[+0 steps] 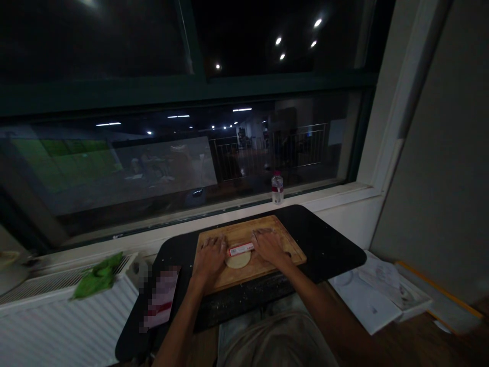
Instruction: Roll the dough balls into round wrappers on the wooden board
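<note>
dark window, white radiator, pale wall

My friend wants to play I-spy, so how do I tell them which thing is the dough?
Find the black table, then the wooden board on it. Between the left hand and right hand stretches a red-and-white stick, with the dough showing on its near side. Unlike the long stick, it's flat, pale and round.

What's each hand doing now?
Left hand: at one end of a red-and-white printed rod; grip unclear.
Right hand: at its other end; grip unclear.
</note>
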`<state>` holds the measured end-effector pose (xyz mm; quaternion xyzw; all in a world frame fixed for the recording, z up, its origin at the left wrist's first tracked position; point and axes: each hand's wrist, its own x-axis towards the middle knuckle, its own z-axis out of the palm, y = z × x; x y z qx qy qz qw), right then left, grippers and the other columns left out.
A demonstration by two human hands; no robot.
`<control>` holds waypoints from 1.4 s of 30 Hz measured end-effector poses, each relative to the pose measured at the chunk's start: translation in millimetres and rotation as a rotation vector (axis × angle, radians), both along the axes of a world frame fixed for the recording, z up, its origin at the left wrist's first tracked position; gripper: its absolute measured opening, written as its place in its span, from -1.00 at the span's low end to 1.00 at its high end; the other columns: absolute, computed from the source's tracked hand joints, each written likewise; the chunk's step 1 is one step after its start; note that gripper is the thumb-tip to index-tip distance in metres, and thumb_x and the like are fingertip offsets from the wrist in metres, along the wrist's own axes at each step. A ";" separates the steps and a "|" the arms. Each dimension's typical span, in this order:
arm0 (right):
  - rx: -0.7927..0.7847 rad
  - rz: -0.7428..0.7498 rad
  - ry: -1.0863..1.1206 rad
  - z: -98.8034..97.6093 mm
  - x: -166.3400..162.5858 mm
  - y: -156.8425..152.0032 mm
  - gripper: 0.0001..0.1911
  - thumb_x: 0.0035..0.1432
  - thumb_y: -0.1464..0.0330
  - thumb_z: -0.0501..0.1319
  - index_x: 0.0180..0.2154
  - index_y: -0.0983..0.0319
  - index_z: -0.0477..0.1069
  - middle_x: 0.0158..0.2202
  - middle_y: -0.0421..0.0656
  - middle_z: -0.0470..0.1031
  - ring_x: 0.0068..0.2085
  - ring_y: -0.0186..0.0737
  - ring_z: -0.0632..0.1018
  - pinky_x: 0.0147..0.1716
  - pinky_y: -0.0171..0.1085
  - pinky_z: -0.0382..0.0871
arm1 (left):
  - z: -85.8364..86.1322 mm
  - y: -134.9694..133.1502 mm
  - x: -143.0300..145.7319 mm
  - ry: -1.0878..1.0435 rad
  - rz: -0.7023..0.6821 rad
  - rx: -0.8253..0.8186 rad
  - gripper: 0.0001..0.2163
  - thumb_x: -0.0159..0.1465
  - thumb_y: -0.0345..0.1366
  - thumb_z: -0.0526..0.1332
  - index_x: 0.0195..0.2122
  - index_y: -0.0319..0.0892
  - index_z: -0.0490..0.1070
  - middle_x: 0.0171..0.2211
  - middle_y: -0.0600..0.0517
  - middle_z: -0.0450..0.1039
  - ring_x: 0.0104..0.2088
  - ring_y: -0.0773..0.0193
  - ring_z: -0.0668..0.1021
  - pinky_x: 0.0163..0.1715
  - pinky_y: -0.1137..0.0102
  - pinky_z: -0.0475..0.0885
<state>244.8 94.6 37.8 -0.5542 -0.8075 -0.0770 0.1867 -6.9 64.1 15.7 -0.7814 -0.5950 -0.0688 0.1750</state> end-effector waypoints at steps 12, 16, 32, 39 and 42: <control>-0.011 -0.022 -0.008 7.2 -1.9 -11.1 -0.60 0.58 0.30 0.07 -0.07 0.26 0.69 0.02 0.04 0.74 0.07 0.00 0.68 0.24 -0.13 0.34 | -0.9 -24.3 9.3 -0.078 0.043 -0.016 -0.55 0.54 -0.35 0.03 0.39 -0.15 0.45 0.34 -0.26 0.53 0.37 -0.10 0.53 0.30 0.02 0.45; 0.041 -0.022 0.012 2.0 -1.6 -16.2 -0.60 0.57 0.31 0.06 -0.05 0.27 0.68 0.03 0.05 0.73 0.07 -0.01 0.66 0.31 -0.11 0.28 | -5.8 -32.3 14.6 -0.169 0.057 0.017 -0.54 0.56 -0.32 0.00 0.40 -0.13 0.44 0.35 -0.21 0.53 0.36 -0.02 0.54 0.32 0.07 0.45; 0.059 -0.002 0.027 3.6 -4.1 -10.5 -0.57 0.59 0.30 0.04 0.00 0.24 0.70 0.21 0.06 0.66 0.18 0.05 0.62 0.32 -0.05 0.30 | -13.5 -4.0 -5.0 -0.127 0.014 -0.017 -0.52 0.60 -0.33 -0.06 0.46 -0.12 0.38 0.47 -0.14 0.41 0.45 -0.04 0.43 0.45 0.03 0.33; 0.030 0.010 -0.003 14.1 -6.2 -4.5 -0.60 0.58 0.32 0.06 0.00 0.24 0.69 0.11 0.04 0.71 0.16 0.01 0.65 0.21 -0.15 0.38 | -8.2 26.1 -10.8 -0.067 0.013 -0.070 -0.51 0.57 -0.39 -0.04 0.45 -0.16 0.37 0.46 -0.18 0.41 0.44 -0.05 0.44 0.46 0.00 0.28; 0.026 0.010 -0.005 15.1 -6.4 -6.3 -0.58 0.59 0.33 0.04 -0.02 0.25 0.69 0.06 0.04 0.72 0.13 0.01 0.66 0.18 -0.15 0.39 | -7.8 28.7 -10.8 -0.077 0.022 -0.072 -0.51 0.56 -0.38 -0.02 0.46 -0.12 0.35 0.46 -0.18 0.41 0.46 -0.06 0.42 0.47 -0.05 0.26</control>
